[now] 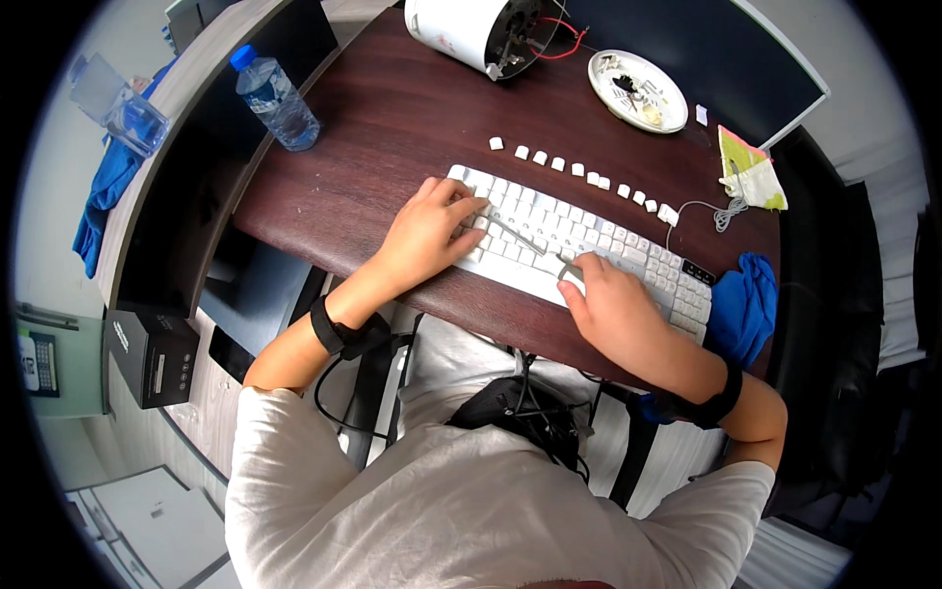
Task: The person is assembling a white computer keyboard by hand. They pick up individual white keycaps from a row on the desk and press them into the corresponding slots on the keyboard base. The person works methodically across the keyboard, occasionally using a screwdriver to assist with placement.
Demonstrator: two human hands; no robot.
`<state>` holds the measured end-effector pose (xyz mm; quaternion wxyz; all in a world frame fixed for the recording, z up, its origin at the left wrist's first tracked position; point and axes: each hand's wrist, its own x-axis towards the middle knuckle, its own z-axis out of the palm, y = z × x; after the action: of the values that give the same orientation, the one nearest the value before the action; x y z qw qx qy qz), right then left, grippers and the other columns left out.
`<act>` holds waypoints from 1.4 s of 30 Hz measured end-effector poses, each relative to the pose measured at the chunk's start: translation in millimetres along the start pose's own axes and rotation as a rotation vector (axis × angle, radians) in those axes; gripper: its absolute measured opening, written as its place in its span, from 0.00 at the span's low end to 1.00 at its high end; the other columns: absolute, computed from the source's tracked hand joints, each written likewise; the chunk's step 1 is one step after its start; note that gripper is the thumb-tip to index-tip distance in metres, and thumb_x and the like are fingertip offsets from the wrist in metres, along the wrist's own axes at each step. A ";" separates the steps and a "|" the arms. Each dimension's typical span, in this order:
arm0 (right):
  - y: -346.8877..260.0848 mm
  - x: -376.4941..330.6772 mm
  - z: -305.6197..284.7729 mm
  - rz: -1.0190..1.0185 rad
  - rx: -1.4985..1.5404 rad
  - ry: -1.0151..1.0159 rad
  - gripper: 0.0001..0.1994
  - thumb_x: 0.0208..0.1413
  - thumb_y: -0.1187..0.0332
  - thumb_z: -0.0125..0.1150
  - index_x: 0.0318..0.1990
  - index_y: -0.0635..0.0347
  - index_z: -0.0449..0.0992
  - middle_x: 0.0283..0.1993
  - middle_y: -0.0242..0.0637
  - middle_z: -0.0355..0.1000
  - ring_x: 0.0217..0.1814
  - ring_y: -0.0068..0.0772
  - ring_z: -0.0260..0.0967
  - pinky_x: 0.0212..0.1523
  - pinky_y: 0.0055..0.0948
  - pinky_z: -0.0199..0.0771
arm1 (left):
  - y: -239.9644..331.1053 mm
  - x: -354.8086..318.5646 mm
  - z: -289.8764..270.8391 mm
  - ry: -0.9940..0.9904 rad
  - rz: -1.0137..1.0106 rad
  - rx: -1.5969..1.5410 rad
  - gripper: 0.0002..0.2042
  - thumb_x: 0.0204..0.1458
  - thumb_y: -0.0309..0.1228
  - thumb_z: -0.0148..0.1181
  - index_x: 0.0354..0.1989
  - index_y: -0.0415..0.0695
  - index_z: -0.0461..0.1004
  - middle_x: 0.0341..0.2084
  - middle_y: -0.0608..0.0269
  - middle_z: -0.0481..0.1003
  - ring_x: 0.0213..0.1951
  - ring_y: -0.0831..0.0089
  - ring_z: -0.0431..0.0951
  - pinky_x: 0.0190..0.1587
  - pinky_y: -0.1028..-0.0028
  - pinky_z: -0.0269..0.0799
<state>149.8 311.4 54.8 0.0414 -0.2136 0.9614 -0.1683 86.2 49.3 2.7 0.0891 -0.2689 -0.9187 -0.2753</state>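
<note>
A white keyboard (510, 276) lies slanted across the dark wooden desk. My left hand (424, 232) is laid over its left end, thumb and index finger on the keys, gripping it. Over the lower middle keys, the thumb and fingers of my right hand (616, 306) are closed on a slim grey tool (568, 272); its exact kind is hard to make out. A thin dark line crosses the keys between both hands. Beyond the keyboard, several loose white keycaps (558, 164) form a row on the desk.
At the back stand a white cylinder (456, 34) with red wire, a white plate (677, 116) holding small parts, and a monitor (687, 49). A water bottle (275, 103) is at left. Blue cloth (743, 309) and a coiled cable (728, 214) lie at right.
</note>
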 end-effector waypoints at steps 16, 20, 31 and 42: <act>-1.6 -12.4 24.5 0.013 0.126 0.011 0.18 0.62 0.62 0.56 0.48 0.72 0.67 0.34 0.57 0.75 0.32 0.58 0.76 0.34 0.47 0.77 | -0.2 -1.0 1.1 0.019 0.006 0.002 0.20 0.49 0.33 0.66 0.52 0.42 0.77 0.45 0.55 0.72 0.48 0.59 0.71 0.52 0.64 0.71; -2.7 -12.8 27.5 0.052 0.145 -0.045 0.19 0.62 0.62 0.56 0.50 0.71 0.66 0.34 0.58 0.75 0.33 0.59 0.76 0.35 0.47 0.77 | -0.3 -0.8 0.6 0.026 0.013 -0.004 0.19 0.50 0.32 0.66 0.51 0.42 0.77 0.44 0.55 0.73 0.47 0.59 0.72 0.51 0.64 0.71; 8.8 -11.9 30.2 0.063 0.229 -0.041 0.18 0.64 0.61 0.53 0.50 0.70 0.66 0.34 0.58 0.75 0.37 0.59 0.76 0.39 0.49 0.75 | -1.9 8.1 1.4 0.063 0.030 0.027 0.12 0.50 0.28 0.64 0.44 0.42 0.79 0.39 0.58 0.75 0.43 0.58 0.73 0.48 0.63 0.72; 40.8 -13.9 -16.7 0.150 0.289 0.058 0.16 0.65 0.62 0.53 0.49 0.68 0.67 0.38 0.58 0.75 0.41 0.58 0.75 0.42 0.46 0.73 | -12.5 39.9 -13.1 -0.216 0.300 0.167 0.12 0.50 0.28 0.62 0.44 0.47 0.81 0.39 0.58 0.77 0.44 0.59 0.77 0.47 0.62 0.73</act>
<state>143.7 357.2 56.6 0.0565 -0.1283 0.9413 -0.3072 46.1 51.0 20.3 0.0521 -0.4224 -0.8922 -0.1512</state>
